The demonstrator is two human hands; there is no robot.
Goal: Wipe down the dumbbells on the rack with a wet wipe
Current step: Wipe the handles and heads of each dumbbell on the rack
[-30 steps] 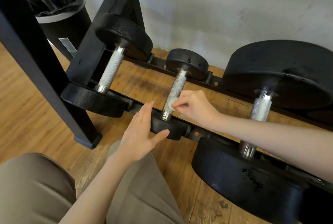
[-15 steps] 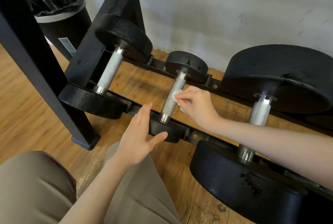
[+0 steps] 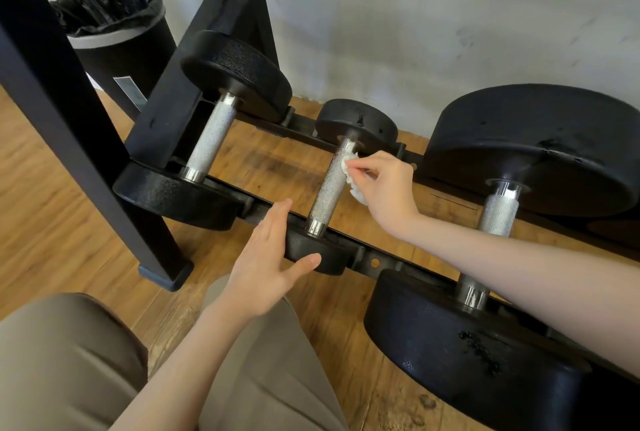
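The wet wipe [image 3: 351, 172] is being pinched by the right hand [image 3: 382, 188] against the small middle dumbbell [image 3: 330, 184] on the rack [image 3: 374, 259], steadied by the flat-fingered left hand [image 3: 268, 266], though it's probably being rolled if pressed harder.

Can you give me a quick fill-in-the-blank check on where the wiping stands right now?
1. The right hand presses the wet wipe against the knurled handle of the ____ dumbbell of the three.
2. The left hand rests on that dumbbell's ____ head.
3. The bin by the rack is lined with a ____ bag.

Missing words: middle; near; black
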